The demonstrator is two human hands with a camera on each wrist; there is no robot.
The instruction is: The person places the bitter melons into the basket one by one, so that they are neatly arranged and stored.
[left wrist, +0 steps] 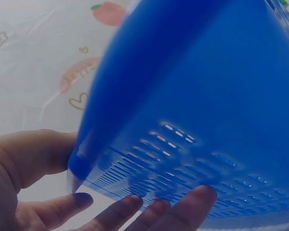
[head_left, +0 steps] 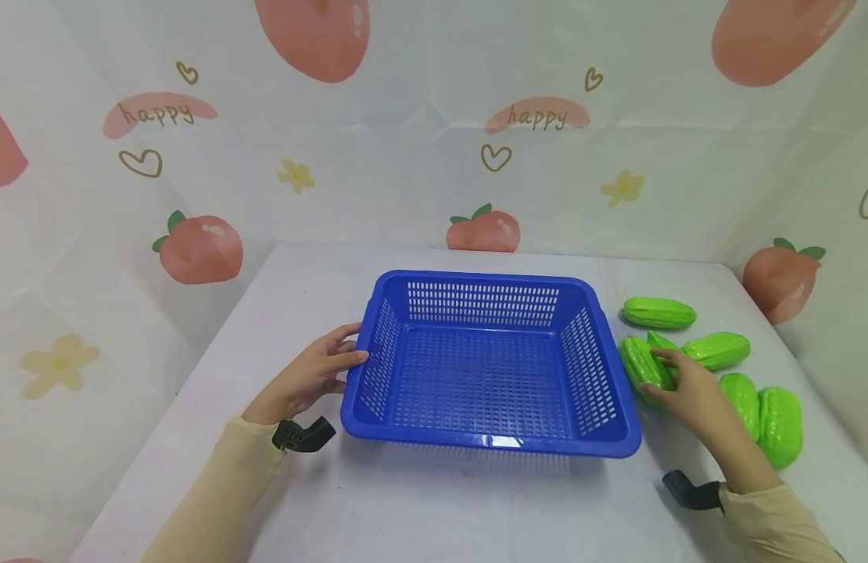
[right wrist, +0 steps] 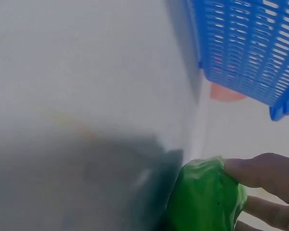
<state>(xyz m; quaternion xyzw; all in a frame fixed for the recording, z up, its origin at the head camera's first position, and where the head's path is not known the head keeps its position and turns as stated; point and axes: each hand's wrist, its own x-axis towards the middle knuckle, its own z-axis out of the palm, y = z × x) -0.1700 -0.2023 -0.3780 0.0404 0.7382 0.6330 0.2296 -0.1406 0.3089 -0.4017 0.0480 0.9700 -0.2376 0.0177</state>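
Observation:
A blue plastic basket [head_left: 476, 446] with slotted walls stands in the middle of the table, nothing inside it. At its left rim my left hand [head_left: 313, 374] holds on; in the left wrist view the thumb lies at the rim and the fingers [left wrist: 197, 204] curl under beside the slotted wall. Right of the basket, my right hand [head_left: 690, 391] grips a glossy green ridged gourd [head_left: 640, 361] between thumb and fingers. The right wrist view has the thumb on top of this gourd [right wrist: 202, 192], with other fingers partly hidden behind it.
Several more green gourds lie at the right: one at the back [head_left: 659, 313], another nearer [head_left: 719, 349], and a side-by-side pair partly behind my right forearm, including the outer gourd [head_left: 781, 426]. A fruit-printed cloth [head_left: 420, 156] hangs behind the white table [head_left: 420, 508].

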